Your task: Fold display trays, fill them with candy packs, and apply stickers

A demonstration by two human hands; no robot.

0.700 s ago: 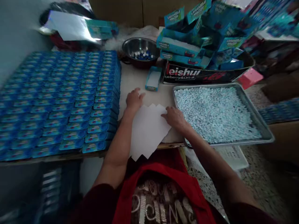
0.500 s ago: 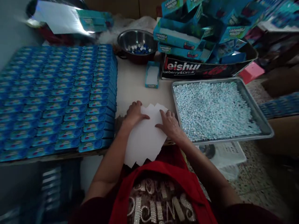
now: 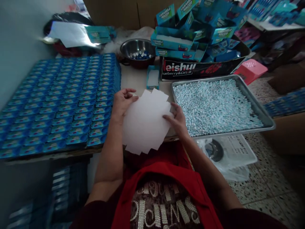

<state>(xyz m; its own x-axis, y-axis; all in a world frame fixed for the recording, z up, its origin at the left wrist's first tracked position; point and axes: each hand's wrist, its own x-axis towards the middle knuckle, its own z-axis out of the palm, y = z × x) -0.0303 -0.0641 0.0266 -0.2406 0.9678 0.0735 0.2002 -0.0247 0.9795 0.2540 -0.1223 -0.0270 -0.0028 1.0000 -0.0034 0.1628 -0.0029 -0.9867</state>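
Between my hands is a fanned stack of white paper sheets (image 3: 146, 122), its corners stepped out at the top and bottom. My left hand (image 3: 122, 102) is closed at the upper left edge of the stack, thumb and fingers close together. On the right edge, my right hand (image 3: 177, 118) grips the sheets with its thumb on top and the fingers partly hidden beneath. Just beyond the sheets, a small blue open box (image 3: 156, 86) with a white inside lies on the table.
Rows of blue packs (image 3: 78, 105) fill the table's left side. A metal tray (image 3: 269, 122) of pale blue candies lies to the right. Behind are a steel bowl (image 3: 127, 47) and a black carton (image 3: 202, 70) piled with blue boxes. A white plastic crate (image 3: 238, 152) is below the tray.
The sheets are raised, turned and spread into a rounder fan. My left hand has moved up and left along the edge; my right hand has shifted to the right edge.
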